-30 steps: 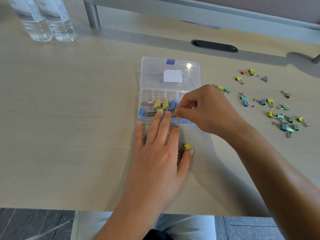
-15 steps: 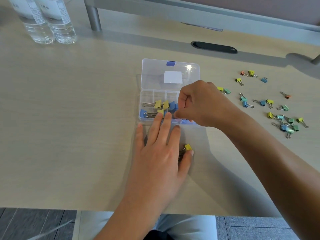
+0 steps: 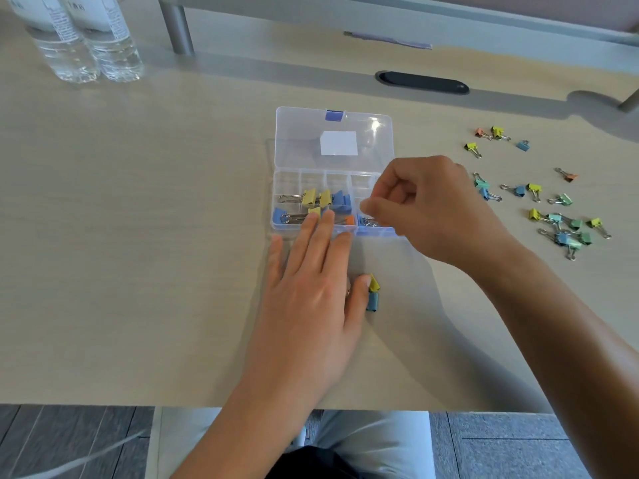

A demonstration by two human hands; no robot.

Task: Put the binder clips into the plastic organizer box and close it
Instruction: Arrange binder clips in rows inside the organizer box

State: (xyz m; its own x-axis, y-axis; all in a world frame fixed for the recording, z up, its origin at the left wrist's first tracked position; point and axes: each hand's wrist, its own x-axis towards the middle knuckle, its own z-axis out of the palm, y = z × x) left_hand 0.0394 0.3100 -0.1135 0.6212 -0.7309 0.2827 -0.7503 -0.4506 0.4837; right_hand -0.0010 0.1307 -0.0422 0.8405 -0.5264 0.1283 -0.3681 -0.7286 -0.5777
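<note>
Two hands up: right hand (image 3: 428, 209) has fingers curled over open organizer box (image 3: 333, 140), contents unclear; left hand (image 3: 311, 292) flat, fingertips on near rim. Two binder clips (image 3: 373, 293) beside left thumb. Roughly eighteen loose clips (image 3: 553, 216) far right.

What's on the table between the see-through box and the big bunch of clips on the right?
The head view shows the right hand reaching over that stretch from the loose clips to the organizer box; the table under it is hidden.

Left hand (image 3: 311, 288) fronts box (image 3: 333, 133) (lid open)
</note>
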